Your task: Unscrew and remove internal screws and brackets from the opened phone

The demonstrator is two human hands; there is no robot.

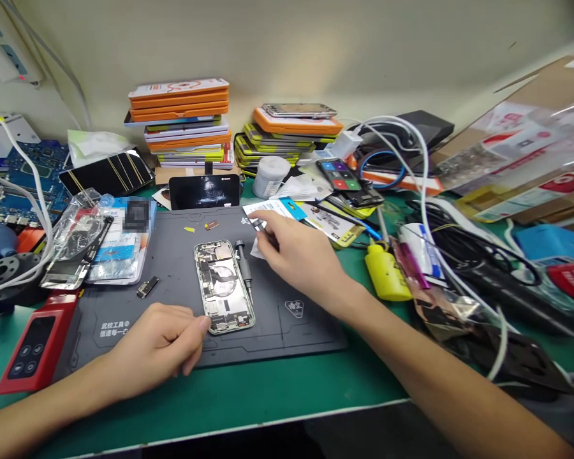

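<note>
An opened phone (pixel 224 287), its inner parts exposed, lies on the dark grey work mat (pixel 296 338). At its lower left corner rests my left hand (pixel 160 341), fingers curled, fingertips at the frame. My right hand (pixel 299 255) is above the mat to the right of the phone, closed in a pinch around a small dark piece (pixel 257 223) whose kind I cannot make out. Between phone and right hand lies a grey screwdriver (pixel 245 268), along the phone's right side. A small dark phone part (pixel 148 287) sits left of the phone. Small yellow scraps (pixel 190 229) lie beyond it.
Behind the mat a dark phone screen (pixel 205 191) leans upright before stacked orange cases (pixel 179 102). A red device (pixel 38 344) is at the left edge. To the right are a yellow bottle (pixel 386 273), white cables (pixel 425 172) and a cardboard box (pixel 521 146).
</note>
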